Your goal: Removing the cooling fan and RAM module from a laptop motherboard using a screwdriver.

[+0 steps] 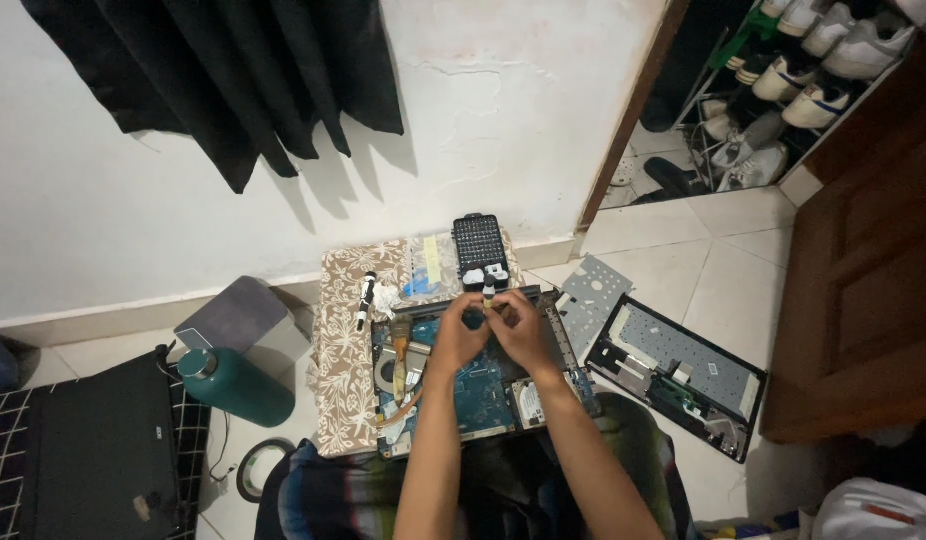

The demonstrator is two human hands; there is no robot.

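Observation:
Both my hands meet over the far edge of an opened laptop base [483, 385] with a blue circuit board showing. My left hand [460, 335] and my right hand [523, 328] together pinch a small white and black object [489, 296], too small to identify. The laptop base rests on a low table with a brown floral cloth [341, 380]. A paintbrush with a wooden handle [400, 350] lies on the left part of the base. A black case of screwdriver bits [480, 245] lies open just beyond my hands.
A screwdriver [365, 300] lies on the cloth at left. On the floor right sit a grey metal plate [590, 297] and a removed keyboard panel [683, 375]. A teal bottle [238, 385], tape roll [258, 468] and black laptop [98, 450] are left. A wooden door [863, 280] stands right.

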